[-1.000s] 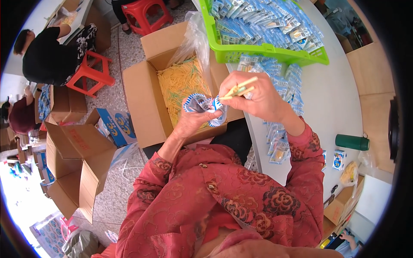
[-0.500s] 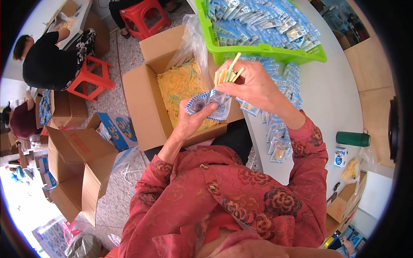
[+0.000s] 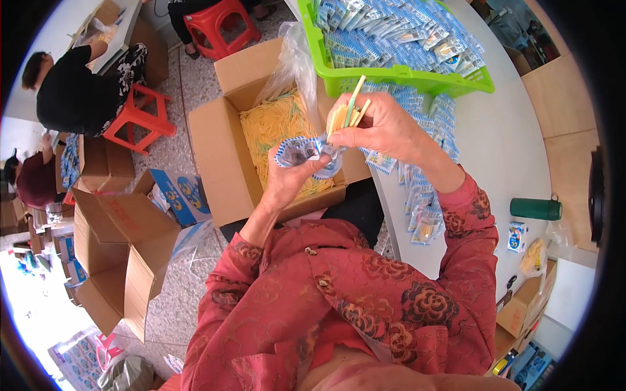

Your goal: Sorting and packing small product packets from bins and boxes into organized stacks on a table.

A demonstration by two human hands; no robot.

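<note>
Stretching along the right, the white surface (image 3: 502, 146) stands beside an open cardboard box (image 3: 218, 159) and carries a green basket (image 3: 407, 79) heaped with small packets (image 3: 398, 39). Over the box, the left hand (image 3: 285, 181) has thumb and fingers pinching a clear, blue-striped packet (image 3: 300, 152); just beside it, the right hand (image 3: 383, 130) pinches a bunch of thin yellow and green sticks (image 3: 340, 118), ends jutting past the fingers.

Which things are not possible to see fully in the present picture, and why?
In the head view:
Lower ends of the slim yellow sticks: hidden by the right hand.
Left hand: most fingertips hidden behind the blue-edged clear plastic pouch.
Far end of the green plastic basket: cut off by the top edge.
</note>
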